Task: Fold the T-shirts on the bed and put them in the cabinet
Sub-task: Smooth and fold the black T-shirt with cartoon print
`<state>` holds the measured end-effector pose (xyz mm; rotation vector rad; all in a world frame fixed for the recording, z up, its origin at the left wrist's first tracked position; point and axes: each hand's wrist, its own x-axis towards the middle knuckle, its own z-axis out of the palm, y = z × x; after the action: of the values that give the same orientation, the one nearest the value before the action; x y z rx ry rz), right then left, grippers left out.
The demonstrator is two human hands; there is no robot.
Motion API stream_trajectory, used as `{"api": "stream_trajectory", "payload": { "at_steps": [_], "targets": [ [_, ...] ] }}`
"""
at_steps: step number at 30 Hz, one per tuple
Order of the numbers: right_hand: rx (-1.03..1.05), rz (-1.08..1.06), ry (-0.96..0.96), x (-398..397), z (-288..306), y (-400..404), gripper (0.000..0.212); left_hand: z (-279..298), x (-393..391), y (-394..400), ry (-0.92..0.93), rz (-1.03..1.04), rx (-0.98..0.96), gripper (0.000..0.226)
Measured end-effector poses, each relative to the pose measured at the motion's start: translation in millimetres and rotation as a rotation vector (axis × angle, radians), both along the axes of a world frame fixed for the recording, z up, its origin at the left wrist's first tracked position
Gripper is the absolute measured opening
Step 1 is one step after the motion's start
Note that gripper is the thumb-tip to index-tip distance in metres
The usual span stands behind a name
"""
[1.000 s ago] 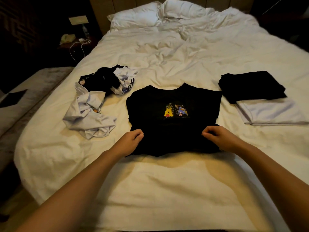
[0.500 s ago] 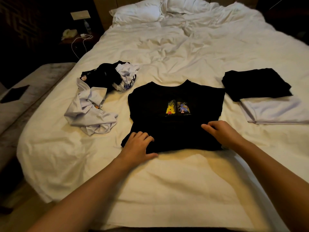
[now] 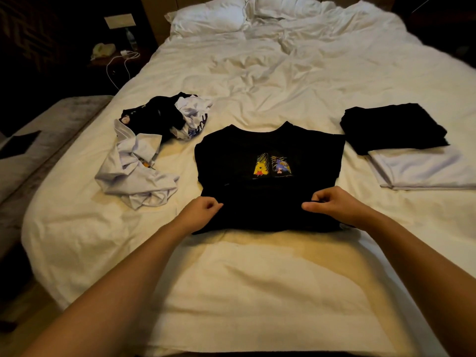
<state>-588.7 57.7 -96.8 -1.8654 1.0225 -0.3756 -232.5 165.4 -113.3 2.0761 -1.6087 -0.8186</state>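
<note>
A black T-shirt with a small cartoon print lies partly folded on the white bed, its lower part doubled up over the body. My left hand pinches the folded edge at the left. My right hand pinches the same edge at the right. To the right lie a folded black T-shirt and a folded white T-shirt. To the left sit a crumpled white T-shirt and a heap of black and white shirts. No cabinet is in view.
Pillows lie at the head of the bed. A dark nightstand with a white cable and a bottle stands at the far left. A grey bench runs along the bed's left side.
My left hand lay flat on the shirt's lower left corner half a second ago; now both hands pinch the folded edge, closer to the middle of the shirt.
</note>
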Motion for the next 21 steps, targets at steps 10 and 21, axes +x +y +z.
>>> {"api": "stream_trajectory", "payload": {
  "at_steps": [10, 21],
  "targets": [
    [-0.052, -0.002, -0.027, -3.4, -7.8, -4.7, 0.039, -20.0, -29.0, 23.7, -0.609, -0.23, -0.313, 0.043],
    [-0.132, -0.131, 0.04, 0.7, -4.5, -11.2, 0.035, 15.6, -1.8, 4.9, 0.158, 0.006, -0.093, 0.015]
  ]
}}
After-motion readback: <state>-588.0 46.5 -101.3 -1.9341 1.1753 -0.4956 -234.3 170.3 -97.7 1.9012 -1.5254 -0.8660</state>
